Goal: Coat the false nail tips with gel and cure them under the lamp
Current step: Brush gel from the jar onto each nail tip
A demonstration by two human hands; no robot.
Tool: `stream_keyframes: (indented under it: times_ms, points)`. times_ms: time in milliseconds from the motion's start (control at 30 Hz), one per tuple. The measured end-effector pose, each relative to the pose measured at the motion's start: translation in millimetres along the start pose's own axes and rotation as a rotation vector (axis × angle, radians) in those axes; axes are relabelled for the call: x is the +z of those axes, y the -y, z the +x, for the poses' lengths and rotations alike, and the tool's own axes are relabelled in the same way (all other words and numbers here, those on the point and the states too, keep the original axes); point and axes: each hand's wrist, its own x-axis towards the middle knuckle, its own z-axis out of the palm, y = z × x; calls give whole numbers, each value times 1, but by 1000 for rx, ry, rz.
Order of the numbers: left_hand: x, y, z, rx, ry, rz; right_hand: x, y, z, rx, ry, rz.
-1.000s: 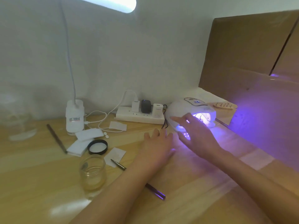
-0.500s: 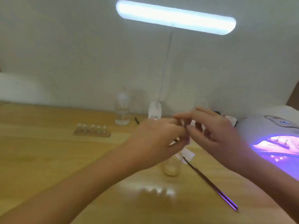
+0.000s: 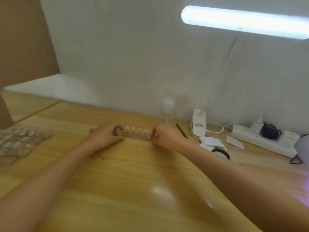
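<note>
A narrow wooden holder strip [image 3: 137,137] lies on the wooden table near the wall, with several pale false nail tips [image 3: 139,129] standing on small metal stands along it. My left hand [image 3: 107,133] grips the strip's left end with curled fingers. My right hand [image 3: 164,135] grips its right end, thumb and fingers pinched at the last stand. The curing lamp [image 3: 302,144] shows only as a pale edge at the far right, with a violet glow on my right forearm.
A clear plastic tray of nail tips [image 3: 20,141] sits at the left edge. Behind the strip stands a clear bottle [image 3: 167,111]. To the right are a desk lamp base [image 3: 198,123], a dark tool [image 3: 182,130], white pads [image 3: 210,142], a black lid [image 3: 220,153] and a power strip [image 3: 267,141].
The view swung left from the glowing curing lamp to the left part of the table. Both hands left the lamp, met in mid-air, then reached out and took hold of the holder strip's two ends.
</note>
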Motion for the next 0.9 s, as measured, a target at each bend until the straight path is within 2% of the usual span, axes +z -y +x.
stream_keyframes:
  times_ms: [167,333,433,500,633,733,900]
  points:
    - [-11,-5,-14,89,28,25,-3,6,-24,-51,8,-22]
    - [-17,-26,-86,363,253,13,-4,-15,-136,-148,70,-64]
    - [-1,-56,-127,534,328,12,-4,-39,-202,-112,151,78]
    - [14,-79,-140,590,344,-21,-7,-63,-230,-66,140,106]
    - [47,-126,-138,664,293,-43,-19,-108,-257,-31,0,100]
    - [64,-147,-130,665,256,-64,-30,-132,-263,-49,-20,72]
    - [72,-150,-126,592,330,-216,-38,-161,-273,7,-152,170]
